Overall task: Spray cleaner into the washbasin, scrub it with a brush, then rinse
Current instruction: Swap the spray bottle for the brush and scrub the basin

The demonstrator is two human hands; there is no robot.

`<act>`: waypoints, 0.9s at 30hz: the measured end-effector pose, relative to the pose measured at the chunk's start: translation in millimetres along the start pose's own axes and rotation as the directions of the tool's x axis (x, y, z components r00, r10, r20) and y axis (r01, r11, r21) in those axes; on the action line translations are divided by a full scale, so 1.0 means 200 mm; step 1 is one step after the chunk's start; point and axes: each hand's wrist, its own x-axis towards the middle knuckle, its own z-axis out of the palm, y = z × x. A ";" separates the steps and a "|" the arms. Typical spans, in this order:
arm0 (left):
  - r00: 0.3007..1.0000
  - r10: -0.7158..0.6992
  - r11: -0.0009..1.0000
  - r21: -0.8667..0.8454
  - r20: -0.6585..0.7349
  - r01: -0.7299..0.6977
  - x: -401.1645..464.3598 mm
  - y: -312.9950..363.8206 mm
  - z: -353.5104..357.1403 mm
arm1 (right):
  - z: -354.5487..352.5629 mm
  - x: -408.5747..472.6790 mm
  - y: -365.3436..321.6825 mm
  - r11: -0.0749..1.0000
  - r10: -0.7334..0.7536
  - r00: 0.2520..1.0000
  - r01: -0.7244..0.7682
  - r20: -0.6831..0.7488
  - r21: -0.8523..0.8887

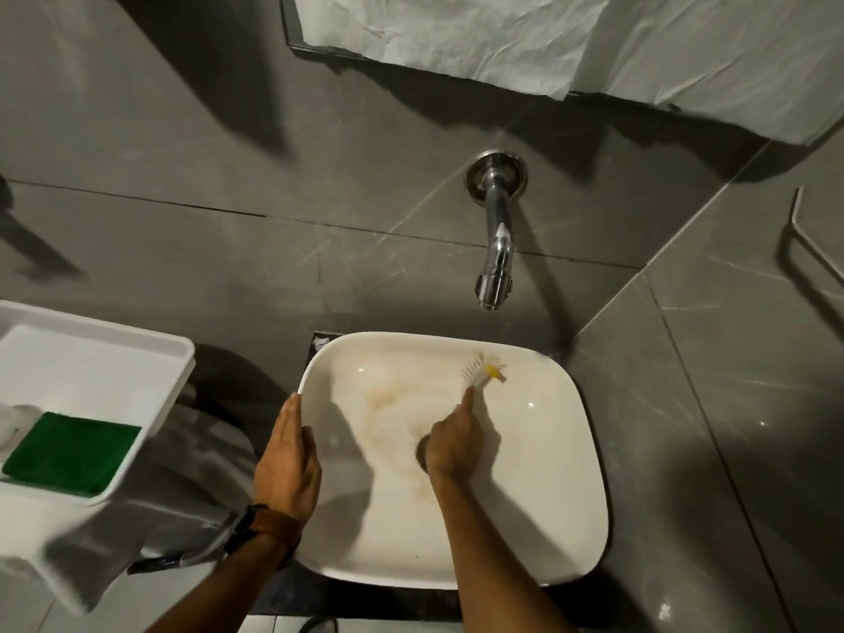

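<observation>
Down in the basin [539,486], toward its far wall, the brush [482,373] has its pale bristles against the white surface; its head shows a yellow part, and it is blurred. The right hand [452,445] holds the brush's handle, fingers [466,401] clamped round it, with the forefinger stretched along it toward the head. This hand is over the drain [422,451], which shows only as a dark sliver at its left edge. Brownish stains run over the basin's floor to the left of the drain and below it.

The left hand [287,463] rests on the basin's left rim, fingers together and laid flat along the edge, holding nothing. A brown strap [274,527] goes round its wrist.

The basin is white, squarish with rounded corners, and stands on a dark slab. Above it a chrome tap [495,249] sticks out from the grey tiled wall, its spout over the basin's far edge; no water shows at the spout. Higher on the wall hangs crumpled white paper [525,43].

Left of the basin, and apart from it, a white tray [150,354] holds a green pad [73,452] at its near end, with something white and blurred just beside the pad at the picture's edge. The tray sits on a white cloth [182,495] that drapes down toward the basin and the left wrist. On the right wall a metal rail [797,230] is partly in view.
</observation>
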 end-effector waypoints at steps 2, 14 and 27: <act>1.000 0.001 1.000 0.002 0.006 -0.001 0.00 0.00 0.00 | 0.04 -0.08 -0.06 0.922 -0.271 0.928 0.326 0.255 -0.207; 1.000 0.016 1.000 0.011 -0.006 -0.016 0.00 -0.03 0.01 | -0.07 0.07 0.07 0.973 0.206 0.974 -0.194 -0.092 0.129; 1.000 0.003 1.000 -0.010 -0.014 -0.003 0.01 -0.06 0.03 | 0.13 -0.40 -0.43 0.968 -0.217 0.756 0.084 0.618 0.237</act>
